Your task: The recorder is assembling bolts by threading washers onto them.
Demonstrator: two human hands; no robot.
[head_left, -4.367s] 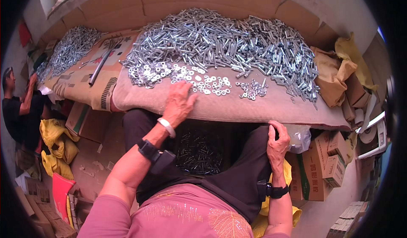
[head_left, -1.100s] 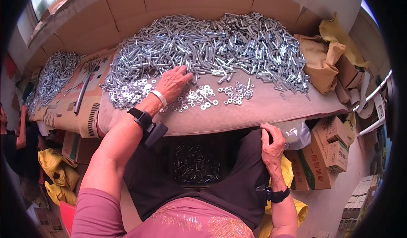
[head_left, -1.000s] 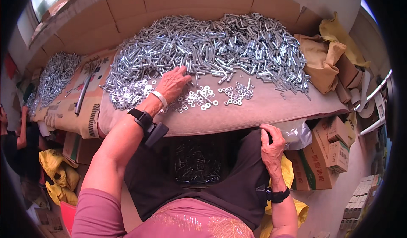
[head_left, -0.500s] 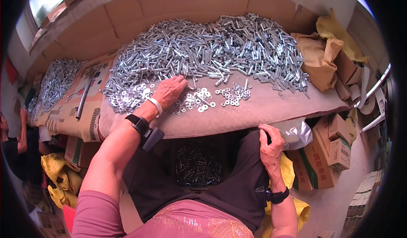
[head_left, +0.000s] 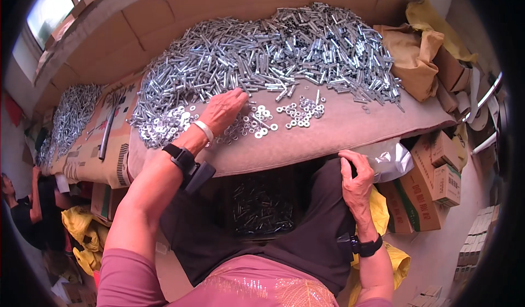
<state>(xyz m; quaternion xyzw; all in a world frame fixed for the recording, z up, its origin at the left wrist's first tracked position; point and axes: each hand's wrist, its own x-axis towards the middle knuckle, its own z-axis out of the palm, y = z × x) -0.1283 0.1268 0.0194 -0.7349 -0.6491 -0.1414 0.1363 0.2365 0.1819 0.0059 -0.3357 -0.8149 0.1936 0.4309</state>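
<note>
My left hand [head_left: 221,112] reaches over the padded table, at the near edge of a large heap of short silvery metal rods [head_left: 257,55]. Its fingers are drawn together, and whatever they may hold is hidden. Beside it lie loose flat washers, one pile of washers [head_left: 169,126] to its left and another group of washers [head_left: 261,118] just right of it. Farther right is a cluster of small rings or nuts [head_left: 301,113], with one rod standing out there. My right hand [head_left: 358,182] rests on my knee near the table edge, fingers loosely bent, thumb apart, with nothing visible in it.
A dark bin of metal parts [head_left: 262,211] sits between my legs. On the left are a metal tube [head_left: 108,135] and another rod heap [head_left: 76,115]. Cardboard boxes [head_left: 418,192], a clear plastic bag [head_left: 391,159] and a brown sack [head_left: 413,61] are right. Another person [head_left: 35,211] sits far left.
My left hand has shifted slightly to the right along the edge of the rod heap, its fingers still together. My right hand stays on the knee. The whole view has tilted slightly.
</note>
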